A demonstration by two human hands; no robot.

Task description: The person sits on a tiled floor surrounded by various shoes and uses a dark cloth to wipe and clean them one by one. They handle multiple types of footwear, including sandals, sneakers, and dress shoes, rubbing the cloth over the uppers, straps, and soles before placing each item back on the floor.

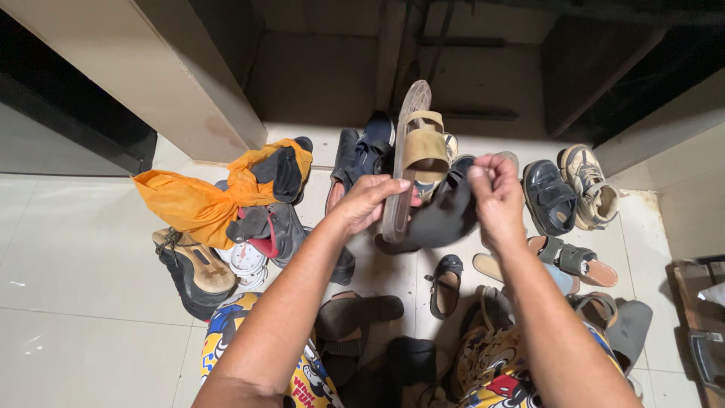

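Note:
My left hand (368, 202) grips a tan strapped sandal (411, 147) by its sole edge and holds it upright above the floor. My right hand (495, 193) pinches a dark cloth (438, 219) that hangs against the lower part of the sandal. Both hands are raised over a scatter of shoes on the pale tiled floor (83, 257). My knees, in yellow printed fabric (226, 332), show at the bottom.
An orange cloth (192, 200) lies over dark shoes at left. A dark blue shoe (549, 198) and a worn cream sneaker (589, 185) sit at right, sandals (574, 261) below them. A small dark sandal (445, 283) lies in the middle. A beige cabinet panel (151, 75) stands at the back left.

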